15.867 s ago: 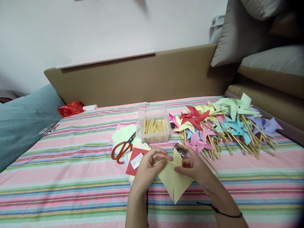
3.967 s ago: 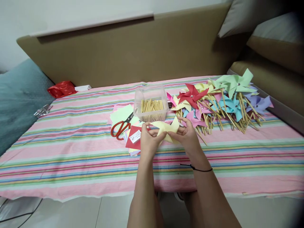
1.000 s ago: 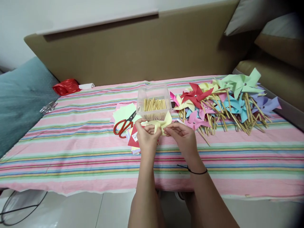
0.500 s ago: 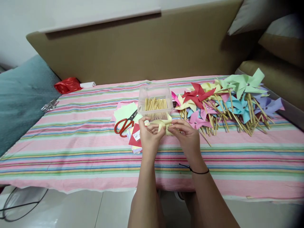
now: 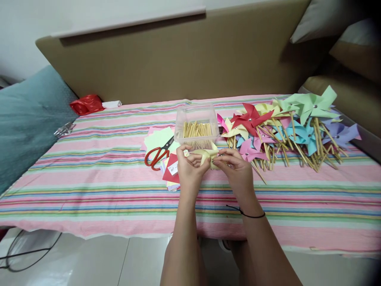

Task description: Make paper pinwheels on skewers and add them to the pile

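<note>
A pale yellow paper (image 5: 205, 154) with curled-over corners is between my two hands. My left hand (image 5: 191, 169) grips it from the left, thumb on its face. My right hand (image 5: 236, 169) pinches at its right side; anything small between those fingertips is too tiny to make out. Just beyond my hands stands a clear plastic box (image 5: 196, 113) with wooden sticks (image 5: 197, 130) in it. Left of my hands lie scissors with red handles (image 5: 154, 158), their blades on light green paper (image 5: 160, 137). Red paper (image 5: 169, 174) with a small white packet (image 5: 172, 168) lies beside my left hand.
Many finished pinwheels (image 5: 251, 119) on sticks are heaped at the right. A red plastic bag (image 5: 86, 105), a white box (image 5: 112, 104) and a clear crinkled packet (image 5: 64, 130) lie at the far left. A striped cloth (image 5: 104, 198) covers the seat before a brown backrest (image 5: 166, 59).
The view has shifted slightly. The yellow paper's corner has folded further over under my left thumb, and both hands keep their hold close together.
</note>
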### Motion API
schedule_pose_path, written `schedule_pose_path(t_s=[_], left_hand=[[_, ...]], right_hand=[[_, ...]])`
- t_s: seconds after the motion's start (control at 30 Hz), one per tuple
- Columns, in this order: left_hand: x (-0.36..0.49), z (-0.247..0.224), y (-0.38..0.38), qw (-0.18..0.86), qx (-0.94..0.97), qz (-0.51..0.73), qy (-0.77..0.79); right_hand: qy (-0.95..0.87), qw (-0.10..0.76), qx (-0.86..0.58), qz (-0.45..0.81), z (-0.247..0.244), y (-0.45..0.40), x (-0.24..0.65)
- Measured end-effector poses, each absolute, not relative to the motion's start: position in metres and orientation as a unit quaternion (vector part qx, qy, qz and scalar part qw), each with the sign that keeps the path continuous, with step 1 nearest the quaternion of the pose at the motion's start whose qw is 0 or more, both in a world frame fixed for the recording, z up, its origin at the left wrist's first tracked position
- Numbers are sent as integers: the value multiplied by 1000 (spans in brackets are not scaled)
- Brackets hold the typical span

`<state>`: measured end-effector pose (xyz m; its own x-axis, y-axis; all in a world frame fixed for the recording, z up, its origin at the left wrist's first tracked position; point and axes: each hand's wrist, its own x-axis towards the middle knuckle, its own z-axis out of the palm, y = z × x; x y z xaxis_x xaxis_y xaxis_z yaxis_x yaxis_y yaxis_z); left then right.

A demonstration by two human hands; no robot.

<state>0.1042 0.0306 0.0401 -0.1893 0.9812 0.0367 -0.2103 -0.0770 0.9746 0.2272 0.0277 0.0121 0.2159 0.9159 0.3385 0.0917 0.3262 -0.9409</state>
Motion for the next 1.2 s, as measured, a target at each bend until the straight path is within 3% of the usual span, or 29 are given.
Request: schedule_pose_path(t_s=[1.2], left_hand=[[104, 37, 32, 480, 414, 614, 471]], right_hand=[[-536, 603, -502, 311, 15, 26, 226]])
